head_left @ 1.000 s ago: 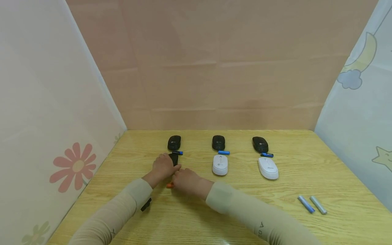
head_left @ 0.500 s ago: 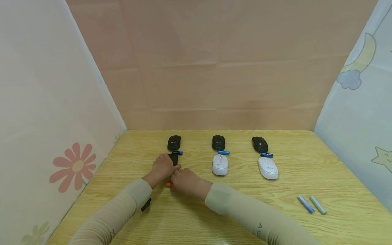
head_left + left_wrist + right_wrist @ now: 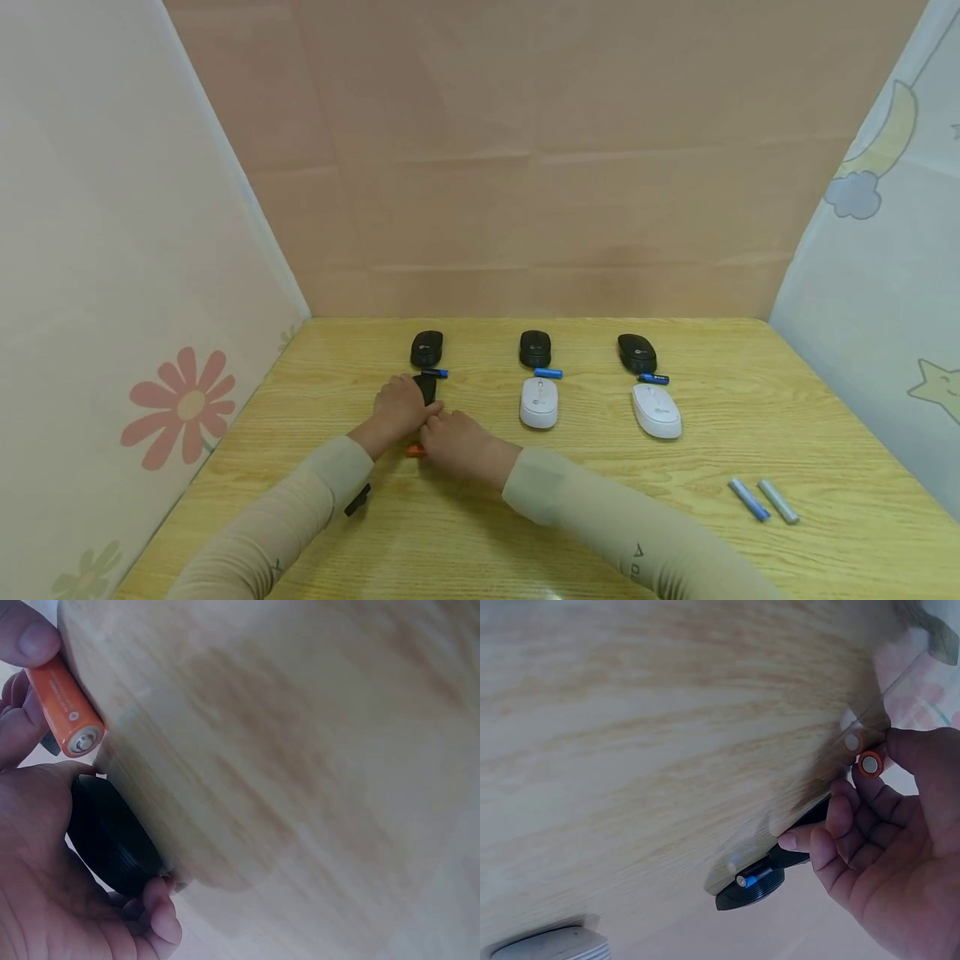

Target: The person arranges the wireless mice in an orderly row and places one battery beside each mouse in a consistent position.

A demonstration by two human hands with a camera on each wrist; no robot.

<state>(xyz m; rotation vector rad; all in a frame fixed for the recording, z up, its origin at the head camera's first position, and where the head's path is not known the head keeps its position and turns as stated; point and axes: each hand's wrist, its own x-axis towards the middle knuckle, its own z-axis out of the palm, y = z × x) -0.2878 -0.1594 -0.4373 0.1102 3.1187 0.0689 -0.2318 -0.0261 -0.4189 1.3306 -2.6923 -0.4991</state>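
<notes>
My left hand (image 3: 400,404) grips a black computer mouse (image 3: 426,386) at the left of the table, covering most of it. In the left wrist view the dark, ridged side of the mouse (image 3: 112,832) lies between palm and fingers. My right hand (image 3: 459,443) is right beside it, pinching an orange battery (image 3: 67,709) between thumb and fingers. From the right wrist, the battery (image 3: 871,763) shows one round end toward the camera, close over the table. The left thumb reaches toward the right fingers. What lies under the right hand's curled fingers is hidden.
Behind are a black mouse (image 3: 427,348), another (image 3: 536,348) and a third (image 3: 637,353), with blue batteries (image 3: 548,373) in front. White mice (image 3: 539,403) (image 3: 657,411) sit nearer. Two pale batteries (image 3: 750,500) lie right. A small black piece (image 3: 357,500) lies by the left sleeve.
Both hands stay almost in place, the left on the mouse and the right on the orange battery. The right hand has shifted very slightly left.
</notes>
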